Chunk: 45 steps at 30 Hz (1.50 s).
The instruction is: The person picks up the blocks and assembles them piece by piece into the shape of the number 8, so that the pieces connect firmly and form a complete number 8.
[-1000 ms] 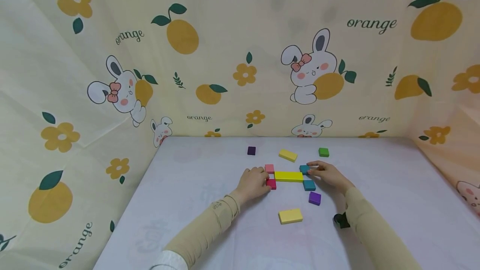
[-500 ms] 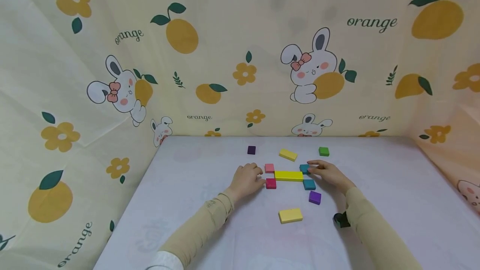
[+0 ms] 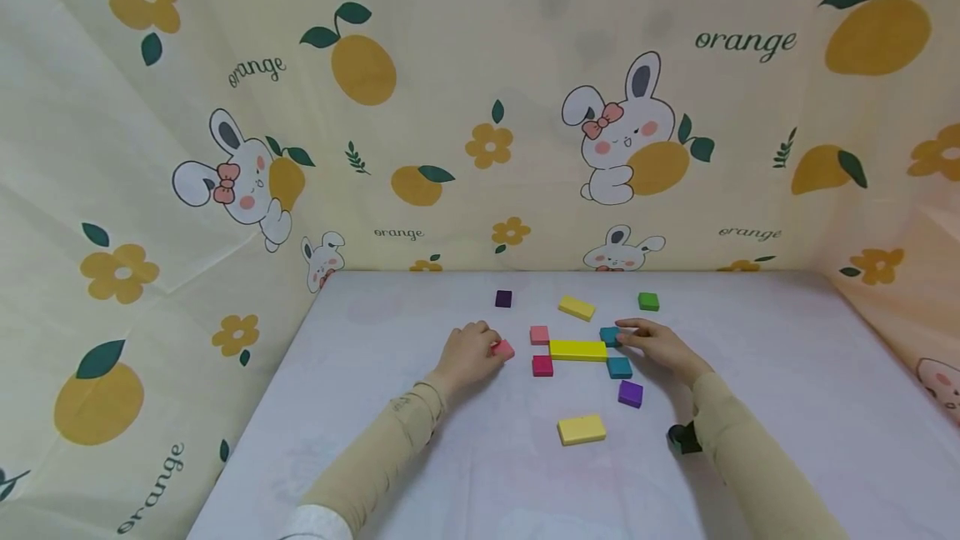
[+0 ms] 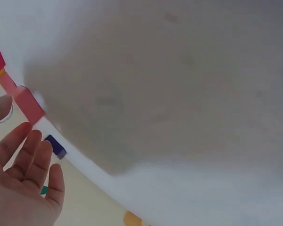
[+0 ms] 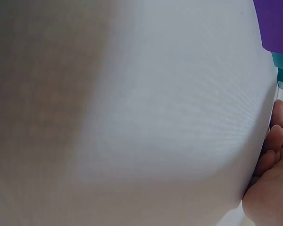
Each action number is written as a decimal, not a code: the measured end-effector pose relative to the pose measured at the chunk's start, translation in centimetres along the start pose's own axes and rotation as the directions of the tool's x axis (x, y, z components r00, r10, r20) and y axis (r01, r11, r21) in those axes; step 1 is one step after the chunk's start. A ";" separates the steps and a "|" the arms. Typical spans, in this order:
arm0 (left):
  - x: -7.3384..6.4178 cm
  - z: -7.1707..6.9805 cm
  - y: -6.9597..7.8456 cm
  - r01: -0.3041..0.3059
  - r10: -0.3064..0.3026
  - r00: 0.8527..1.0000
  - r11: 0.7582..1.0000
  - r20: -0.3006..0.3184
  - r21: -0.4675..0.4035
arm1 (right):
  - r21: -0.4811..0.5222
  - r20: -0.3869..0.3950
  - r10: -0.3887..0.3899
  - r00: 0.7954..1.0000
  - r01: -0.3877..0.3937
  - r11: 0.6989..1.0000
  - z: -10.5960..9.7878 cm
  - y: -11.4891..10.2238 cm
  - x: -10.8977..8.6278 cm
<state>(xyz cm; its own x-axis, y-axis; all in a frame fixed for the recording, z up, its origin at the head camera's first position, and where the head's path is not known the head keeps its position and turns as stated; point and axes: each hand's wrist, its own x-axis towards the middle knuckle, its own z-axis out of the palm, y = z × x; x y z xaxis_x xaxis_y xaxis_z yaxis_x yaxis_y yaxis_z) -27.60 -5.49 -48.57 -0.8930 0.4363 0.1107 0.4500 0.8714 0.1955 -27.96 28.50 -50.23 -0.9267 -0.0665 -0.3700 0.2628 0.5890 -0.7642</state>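
My left hand (image 3: 468,355) pinches a pink block (image 3: 503,349) between thumb and fingers, left of the joined blocks; the left wrist view shows this block (image 4: 29,105) by the thumb and index fingertips. A long yellow block (image 3: 577,350) lies in the middle. At its left end are a lighter pink block (image 3: 539,335) and a red block (image 3: 542,367). Its right end meets a far teal block (image 3: 608,336) and a near teal block (image 3: 619,368). My right hand (image 3: 662,350) holds the far teal block's right side with thumb and index finger.
A purple block (image 3: 631,394) and a thick yellow block (image 3: 581,430) lie nearer the front. Farther back are a dark purple block (image 3: 503,299), a yellow block (image 3: 576,308) and a green block (image 3: 648,302). A patterned cloth (image 3: 450,107) stands behind the white table (image 3: 360,373).
My left hand has drawn back leftward from the joined blocks, and the pink block now shows in its fingers. My right hand stays at the far teal block.
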 end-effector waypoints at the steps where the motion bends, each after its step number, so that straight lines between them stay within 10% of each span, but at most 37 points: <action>1: 0.0 0.0 -0.1 -0.003 0.003 1.000 1.000 0.002 0.002 | -0.001 -0.001 0.001 1.000 -0.001 1.000 0.0 0.0 0.0; 14: 0.0 0.0 -1.1 -0.039 0.041 0.994 0.999 0.098 -0.025 | -0.001 -0.004 -0.003 1.000 0.003 1.000 0.0 0.0 0.0; 45: -1.7 0.4 -0.9 -0.085 0.096 0.993 0.985 0.068 -0.150 | 0.003 0.018 0.026 1.000 -0.026 1.000 -0.2 0.1 0.2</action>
<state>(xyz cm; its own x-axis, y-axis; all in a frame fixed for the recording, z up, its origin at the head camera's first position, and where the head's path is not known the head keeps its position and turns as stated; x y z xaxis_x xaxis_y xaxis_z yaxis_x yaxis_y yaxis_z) -26.48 -6.97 -49.30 -0.8441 0.5325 0.0628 0.5213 0.7874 0.3291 -28.15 28.66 -50.27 -0.9146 -0.0652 -0.3990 0.2878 0.5883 -0.7557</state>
